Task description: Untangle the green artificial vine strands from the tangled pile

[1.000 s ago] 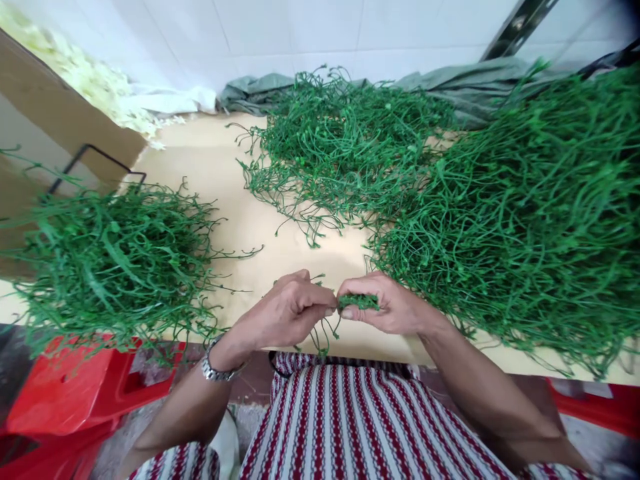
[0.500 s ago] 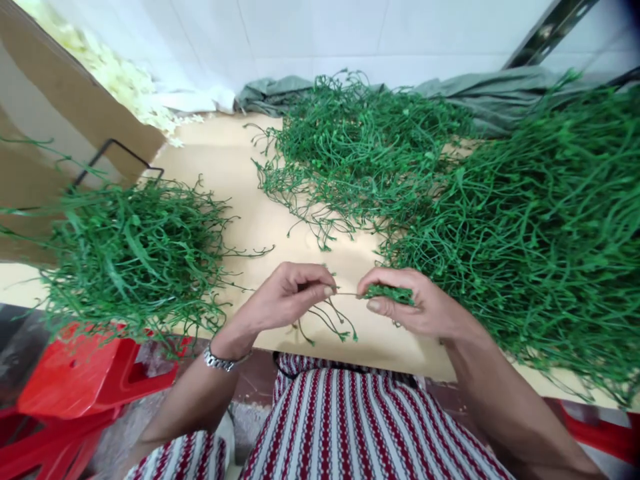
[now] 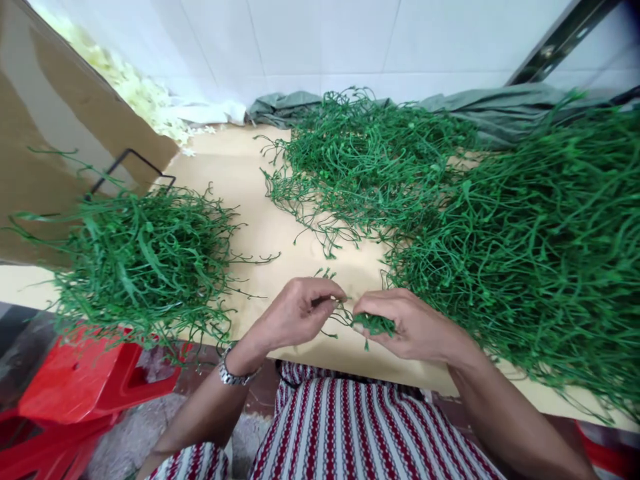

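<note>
Here, both hands [image 3: 303, 313] [image 3: 417, 325] half-curled on green stems [image 3: 376, 325].

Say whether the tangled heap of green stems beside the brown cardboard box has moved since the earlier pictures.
No: against the box, the heap keeps its place; the whole view shifted.

Striped top [image 3: 365, 427], dark red and white; silvery link band [image 3: 231, 376], left wrist.

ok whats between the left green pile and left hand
The head view shows pale tabletop, with a few stems reaching from the pile toward the left hand.
</note>
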`<state>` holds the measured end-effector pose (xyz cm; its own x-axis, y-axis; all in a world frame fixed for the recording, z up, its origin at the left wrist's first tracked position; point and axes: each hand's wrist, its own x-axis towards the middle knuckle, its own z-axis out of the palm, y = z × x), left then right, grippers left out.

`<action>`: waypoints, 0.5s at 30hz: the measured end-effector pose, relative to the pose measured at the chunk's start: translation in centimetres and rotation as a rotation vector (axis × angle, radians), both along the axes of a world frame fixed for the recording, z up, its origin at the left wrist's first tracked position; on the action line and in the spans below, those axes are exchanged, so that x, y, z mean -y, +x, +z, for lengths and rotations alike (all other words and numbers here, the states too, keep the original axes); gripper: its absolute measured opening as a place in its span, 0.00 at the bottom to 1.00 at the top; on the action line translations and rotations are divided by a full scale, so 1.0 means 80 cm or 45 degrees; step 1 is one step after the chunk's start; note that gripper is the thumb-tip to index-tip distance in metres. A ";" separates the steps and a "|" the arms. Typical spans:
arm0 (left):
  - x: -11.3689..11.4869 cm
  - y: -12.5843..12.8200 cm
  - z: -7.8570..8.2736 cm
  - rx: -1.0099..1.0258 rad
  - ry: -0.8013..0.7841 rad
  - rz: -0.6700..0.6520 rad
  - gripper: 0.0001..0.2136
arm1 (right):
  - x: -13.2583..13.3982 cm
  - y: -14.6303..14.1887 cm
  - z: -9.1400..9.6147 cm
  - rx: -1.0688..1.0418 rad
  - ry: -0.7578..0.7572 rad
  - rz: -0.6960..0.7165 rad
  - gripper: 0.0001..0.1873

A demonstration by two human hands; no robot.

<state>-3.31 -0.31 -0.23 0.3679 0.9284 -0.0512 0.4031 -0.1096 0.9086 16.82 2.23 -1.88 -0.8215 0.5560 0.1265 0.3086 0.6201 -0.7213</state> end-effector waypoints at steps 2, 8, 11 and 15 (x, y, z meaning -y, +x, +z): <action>0.002 0.005 -0.004 0.041 -0.005 0.030 0.09 | 0.002 -0.010 -0.007 -0.089 -0.052 -0.116 0.01; 0.010 0.011 -0.014 0.397 -0.106 0.229 0.05 | 0.016 -0.034 -0.027 -0.389 -0.337 -0.454 0.05; 0.014 0.014 -0.019 0.580 -0.101 0.257 0.07 | 0.021 -0.041 -0.029 -0.517 -0.489 -0.515 0.11; 0.018 0.017 -0.028 0.648 -0.021 0.351 0.08 | 0.023 -0.046 -0.028 -0.608 -0.563 -0.452 0.14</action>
